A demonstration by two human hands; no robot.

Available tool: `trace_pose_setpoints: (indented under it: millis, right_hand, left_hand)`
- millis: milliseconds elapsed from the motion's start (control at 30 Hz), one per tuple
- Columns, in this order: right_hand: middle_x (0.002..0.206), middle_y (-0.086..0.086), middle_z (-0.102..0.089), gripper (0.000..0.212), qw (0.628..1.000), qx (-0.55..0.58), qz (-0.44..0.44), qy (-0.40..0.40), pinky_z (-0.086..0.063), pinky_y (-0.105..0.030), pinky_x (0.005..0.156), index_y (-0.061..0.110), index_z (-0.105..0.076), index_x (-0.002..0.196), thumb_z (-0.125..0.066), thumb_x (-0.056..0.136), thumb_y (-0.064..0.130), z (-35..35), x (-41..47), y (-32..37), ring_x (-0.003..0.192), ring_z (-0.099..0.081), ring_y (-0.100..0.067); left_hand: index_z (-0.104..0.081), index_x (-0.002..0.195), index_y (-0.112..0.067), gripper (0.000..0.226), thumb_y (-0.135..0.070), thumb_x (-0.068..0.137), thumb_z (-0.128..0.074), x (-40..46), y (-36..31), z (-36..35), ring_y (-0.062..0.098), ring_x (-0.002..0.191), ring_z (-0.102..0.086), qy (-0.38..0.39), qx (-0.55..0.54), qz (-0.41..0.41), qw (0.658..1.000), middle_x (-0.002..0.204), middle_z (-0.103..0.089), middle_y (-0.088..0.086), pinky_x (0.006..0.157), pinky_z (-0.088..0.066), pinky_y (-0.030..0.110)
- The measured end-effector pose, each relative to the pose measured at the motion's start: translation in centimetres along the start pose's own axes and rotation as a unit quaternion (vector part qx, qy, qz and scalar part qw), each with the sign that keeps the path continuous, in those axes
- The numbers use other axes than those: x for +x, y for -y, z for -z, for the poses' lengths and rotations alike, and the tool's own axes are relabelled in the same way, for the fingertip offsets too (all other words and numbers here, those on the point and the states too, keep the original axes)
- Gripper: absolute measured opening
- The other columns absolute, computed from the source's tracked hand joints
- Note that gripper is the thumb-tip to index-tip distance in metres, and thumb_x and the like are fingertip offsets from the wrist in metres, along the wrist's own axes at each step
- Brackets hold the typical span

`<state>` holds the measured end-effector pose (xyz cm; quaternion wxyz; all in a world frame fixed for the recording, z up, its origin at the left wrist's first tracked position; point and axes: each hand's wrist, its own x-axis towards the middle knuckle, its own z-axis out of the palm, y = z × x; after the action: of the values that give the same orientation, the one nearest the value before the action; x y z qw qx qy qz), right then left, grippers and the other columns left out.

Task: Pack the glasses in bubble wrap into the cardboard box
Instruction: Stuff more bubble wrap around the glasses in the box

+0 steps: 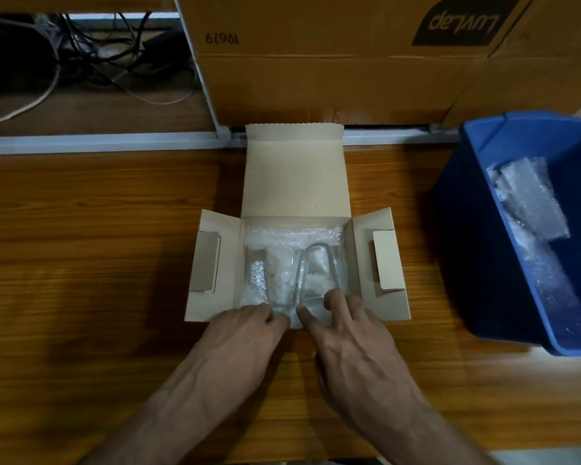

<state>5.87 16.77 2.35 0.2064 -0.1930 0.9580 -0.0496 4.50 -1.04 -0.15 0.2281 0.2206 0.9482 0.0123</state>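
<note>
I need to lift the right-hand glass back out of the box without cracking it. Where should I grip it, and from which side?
Judging by its pose, grip the right glass across its side walls near the far rim, coming straight down from above. It lies on its side on bubble wrap with the left glass close beside it, so only the top is free in the cardboard box.

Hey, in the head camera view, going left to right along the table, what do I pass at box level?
Bare wooden table → left side flap of the cardboard box → left glass on bubble wrap → right glass → right side flap → blue bin holding more bubble wrap.
</note>
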Motion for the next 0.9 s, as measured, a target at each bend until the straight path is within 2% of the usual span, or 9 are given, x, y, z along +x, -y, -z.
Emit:
trace_pose_setpoints:
  millis: [100,300,367,433,500,600,733,833,900]
  right_hand:
    - [0.147,-0.016,-0.032,0.064,0.998,-0.034,0.007,0.049,-0.035,-0.045,0.114,0.018,-0.016,0.16,-0.042,0.101,0.021,0.5,0.3,0.3,0.134,-0.037,-0.035]
    - [0.133,-0.016,-0.051,0.041,0.992,-0.085,-0.014,0.091,-0.044,-0.041,0.101,0.01,-0.041,0.14,-0.043,0.102,0.025,1.3,1.1,1.2,0.121,-0.048,-0.031]
    - [0.126,-0.014,-0.055,0.034,0.991,-0.081,-0.019,0.103,-0.046,-0.04,0.096,0.009,-0.047,0.132,-0.045,0.102,0.025,1.7,1.0,1.5,0.114,-0.052,-0.028]
    - [0.121,-0.01,-0.057,0.03,0.994,-0.048,-0.032,0.09,-0.049,-0.038,0.092,0.012,-0.051,0.128,-0.047,0.103,0.028,2.4,0.5,1.7,0.107,-0.055,-0.025]
    - [0.123,-0.005,-0.054,0.03,0.997,0.022,-0.057,0.046,-0.052,-0.033,0.089,0.017,-0.05,0.129,-0.05,0.103,0.031,3.2,0.0,1.8,0.106,-0.055,-0.02]
    - [0.139,-0.005,-0.04,0.043,0.991,0.089,-0.102,-0.008,-0.054,-0.028,0.089,0.022,-0.036,0.14,-0.054,0.102,0.029,3.8,-0.2,1.6,0.112,-0.052,-0.016]
    - [0.15,-0.018,-0.033,0.05,0.99,0.069,-0.125,0.015,-0.051,-0.033,0.099,0.016,-0.028,0.145,-0.052,0.101,0.02,2.5,1.2,1.3,0.125,-0.05,-0.025]
    - [0.154,-0.023,-0.032,0.048,0.99,0.05,-0.126,0.04,-0.045,-0.039,0.108,0.014,-0.032,0.148,-0.048,0.103,0.022,2.2,2.0,1.6,0.136,-0.041,-0.033]
    - [0.158,-0.019,-0.027,0.05,0.992,0.056,-0.107,0.029,-0.04,-0.039,0.112,0.018,-0.033,0.15,-0.046,0.103,0.029,2.3,1.9,1.3,0.141,-0.036,-0.031]
  left_hand:
    - [-0.042,0.147,-0.03,0.055,-0.009,0.098,-0.05,-0.1,0.0,-0.3,0.019,0.118,-0.056,-0.018,0.006,-0.006,1.0,0.131,-0.057,-0.003,0.097,-0.047,0.035]
    - [-0.044,0.147,-0.029,0.05,-0.017,0.099,-0.048,0.2,-0.3,0.9,0.021,0.13,-0.051,-0.001,0.056,-0.005,0.998,0.138,-0.059,-0.003,0.114,-0.03,0.042]
    - [-0.063,0.13,-0.03,0.041,-0.027,0.089,-0.063,-0.3,-0.2,1.4,0.021,0.115,-0.062,-0.029,0.057,-0.015,0.998,0.12,-0.069,-0.003,0.106,-0.039,0.043]
    - [-0.078,0.101,-0.03,0.039,-0.031,0.063,-0.086,-0.7,0.4,1.3,0.023,0.094,-0.07,-0.029,0.017,0.001,0.999,0.097,-0.075,0.0,0.094,-0.051,0.044]
    - [-0.08,0.096,-0.028,0.052,-0.027,0.046,-0.094,-0.9,0.5,0.5,0.029,0.097,-0.072,-0.002,0.014,0.019,1.0,0.101,-0.075,0.011,0.098,-0.051,0.051]
    - [-0.071,0.123,-0.033,0.07,-0.022,0.055,-0.087,-0.8,-0.1,0.8,0.038,0.123,-0.062,-0.004,0.019,0.035,0.999,0.128,-0.063,0.026,0.115,-0.029,0.058]
    - [-0.074,0.118,-0.03,0.073,-0.017,0.047,-0.083,-0.4,-0.2,1.6,0.032,0.103,-0.071,0.008,0.039,0.001,0.999,0.107,-0.072,0.016,0.115,-0.027,0.056]
    - [-0.032,0.156,-0.036,0.069,-0.019,0.094,-0.054,-0.5,-0.3,1.4,0.028,0.146,-0.034,-0.019,0.055,0.008,0.998,0.155,-0.04,0.012,0.122,0.01,0.046]
    - [-0.019,0.159,-0.037,0.068,-0.017,0.1,-0.045,-0.5,-0.5,2.0,0.023,0.152,-0.021,-0.004,0.042,0.023,0.999,0.162,-0.027,0.007,0.12,0.018,0.044]
